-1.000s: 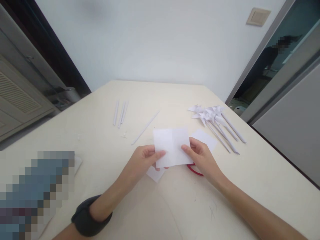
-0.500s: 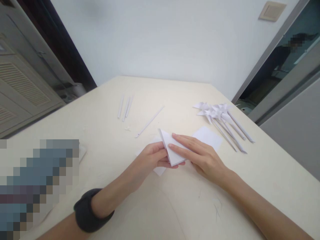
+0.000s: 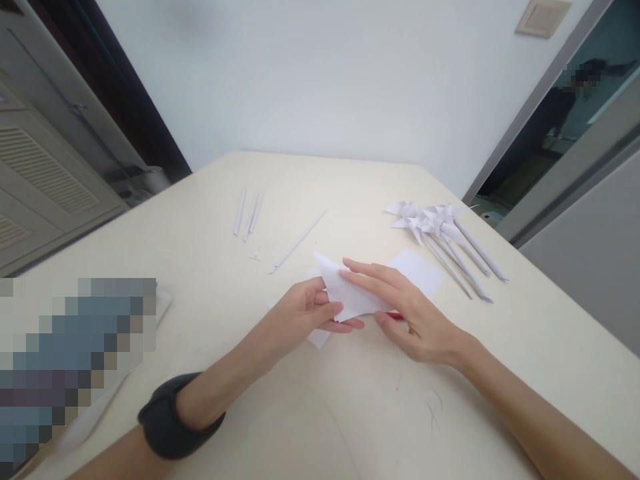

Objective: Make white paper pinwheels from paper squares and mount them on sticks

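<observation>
Since the earlier frame the right hand (image 3: pixel 420 313) presses flatter on the folded paper (image 3: pixel 350 293), which the left hand (image 3: pixel 305 313) pinches between both hands on the table (image 3: pixel 525 347), so uneven pressure may skew its crease.

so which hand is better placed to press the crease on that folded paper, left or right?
Right, probably. The right hand already lies flat on top of the folded paper, fingers stretched along the fold. The left hand pinches the paper's near edge from the side, steadying it, so it is tied up.
</observation>
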{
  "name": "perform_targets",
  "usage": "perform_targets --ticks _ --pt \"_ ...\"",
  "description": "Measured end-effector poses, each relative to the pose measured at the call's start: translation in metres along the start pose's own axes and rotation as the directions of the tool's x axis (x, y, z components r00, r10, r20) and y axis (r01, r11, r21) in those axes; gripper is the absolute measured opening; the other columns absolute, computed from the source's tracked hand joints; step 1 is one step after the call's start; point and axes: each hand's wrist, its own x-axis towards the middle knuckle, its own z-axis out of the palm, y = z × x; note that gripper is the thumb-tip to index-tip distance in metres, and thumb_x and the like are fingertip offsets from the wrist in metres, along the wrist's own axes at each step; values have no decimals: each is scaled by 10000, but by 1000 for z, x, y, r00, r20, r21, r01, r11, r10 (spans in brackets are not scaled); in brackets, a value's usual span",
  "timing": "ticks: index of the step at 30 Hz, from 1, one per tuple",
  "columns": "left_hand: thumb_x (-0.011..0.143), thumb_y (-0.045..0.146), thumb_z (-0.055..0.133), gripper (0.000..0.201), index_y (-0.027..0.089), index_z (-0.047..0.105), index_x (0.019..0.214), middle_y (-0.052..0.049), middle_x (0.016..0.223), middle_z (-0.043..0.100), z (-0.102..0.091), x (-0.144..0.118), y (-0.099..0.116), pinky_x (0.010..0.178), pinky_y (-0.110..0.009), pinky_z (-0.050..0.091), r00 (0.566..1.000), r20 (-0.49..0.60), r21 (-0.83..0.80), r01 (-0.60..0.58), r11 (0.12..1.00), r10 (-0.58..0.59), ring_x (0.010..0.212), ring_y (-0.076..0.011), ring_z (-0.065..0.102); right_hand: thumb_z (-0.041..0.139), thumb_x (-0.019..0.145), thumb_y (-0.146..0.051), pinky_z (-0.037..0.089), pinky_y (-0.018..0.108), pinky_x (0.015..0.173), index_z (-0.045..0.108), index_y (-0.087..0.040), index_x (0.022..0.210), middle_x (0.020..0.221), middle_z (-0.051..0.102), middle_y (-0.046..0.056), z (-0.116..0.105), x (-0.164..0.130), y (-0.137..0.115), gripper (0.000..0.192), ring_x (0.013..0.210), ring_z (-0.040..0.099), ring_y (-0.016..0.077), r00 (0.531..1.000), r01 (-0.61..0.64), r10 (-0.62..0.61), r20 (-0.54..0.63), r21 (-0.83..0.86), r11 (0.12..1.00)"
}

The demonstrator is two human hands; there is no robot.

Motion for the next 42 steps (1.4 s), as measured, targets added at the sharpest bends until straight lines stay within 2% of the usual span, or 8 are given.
perform_targets --ticks 2,4,6,9,13,20,29,42 --pt "881 273 566 374 146 500 1227 -87 1032 724 1 2 -1 876 -338 544 999 15 24 37 999 -38 940 -219 695 505 871 -270 486 321 807 376 -263 1354 1267 562 69 0 1 -5 500 1079 552 206 977 -212 215 2 181 960" --pt "881 284 559 314 122 547 1149 -104 1009 726 3 3 -4 852 -338 555 998 31 43 45 998 -46 930 -227 698 570 838 -332 455 251 640 526 -243 1119 984 638 17 3 4 -7 298 848 588 165 929 -368 368 46 242 898" --pt "876 302 559 259 116 592 1054 -105 972 732 4 4 -7 830 -332 561 998 36 62 48 997 -50 916 -230 702 594 812 -357 386 232 562 539 -211 829 774 584 -27 6 6 -9 157 693 534 128 889 -458 451 85 224 861" --pt "875 362 545 256 126 611 951 -98 888 748 5 5 -11 807 -337 563 993 16 79 118 990 -119 872 -234 715 598 792 -384 295 231 504 431 -193 655 628 458 -57 10 9 -8 288 586 428 98 845 -534 527 95 216 818" --pt "871 418 529 306 119 597 881 -120 831 755 6 6 -10 770 -359 569 981 -7 81 196 977 -196 820 -253 726 601 779 -369 241 236 494 371 -186 602 583 386 -67 12 10 -7 342 562 366 87 822 -565 563 79 226 793" --pt "897 368 510 276 116 611 947 -138 976 743 7 4 0 821 -318 555 965 45 70 257 964 -260 891 -230 714 644 732 -374 221 229 493 346 -191 611 588 328 -75 12 10 -6 370 562 328 83 791 -600 611 39 249 760" --pt "916 345 489 305 106 617 1056 -142 1067 716 6 0 3 877 -318 535 967 94 69 232 970 -238 935 -224 700 648 724 -362 247 226 512 373 -190 621 598 368 -74 12 9 -8 341 577 360 87 787 -602 616 35 265 754" --pt "848 344 573 249 127 667 925 -123 980 743 8 1 1 843 -349 544 970 58 95 231 968 -237 897 -237 709 648 726 -403 250 233 509 368 -197 628 601 378 -67 12 9 -7 361 574 368 98 775 -618 631 37 255 743"
